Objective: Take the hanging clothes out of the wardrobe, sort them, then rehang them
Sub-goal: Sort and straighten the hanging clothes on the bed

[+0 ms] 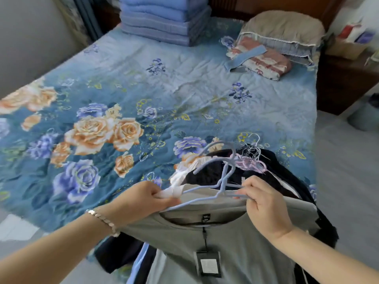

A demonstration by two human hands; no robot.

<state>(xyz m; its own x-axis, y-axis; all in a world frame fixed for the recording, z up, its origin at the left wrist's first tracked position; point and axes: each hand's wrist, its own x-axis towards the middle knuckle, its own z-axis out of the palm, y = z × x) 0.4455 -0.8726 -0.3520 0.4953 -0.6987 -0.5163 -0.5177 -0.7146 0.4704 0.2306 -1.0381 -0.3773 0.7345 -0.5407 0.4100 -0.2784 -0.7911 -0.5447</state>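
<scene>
A pile of hung clothes lies on the near right corner of the bed. On top is a grey T-shirt [235,232] with a black tag [209,263] at its collar. Dark garments [209,173] lie under it, with several wire hanger hooks [253,149] bunched at the far end. My left hand [143,199] grips a white-wrapped hanger end [176,188]. My right hand [264,203] pinches the arm of a light blue hanger [223,179] just above the grey shirt's collar.
The bed has a blue floral cover [143,95]. A stack of folded blue quilts [164,19] stands at its head, beside a beige pillow [281,29] and a folded red-and-white cloth [260,58]. A dark wooden nightstand [340,83] and a grey bin [365,115] are at the right.
</scene>
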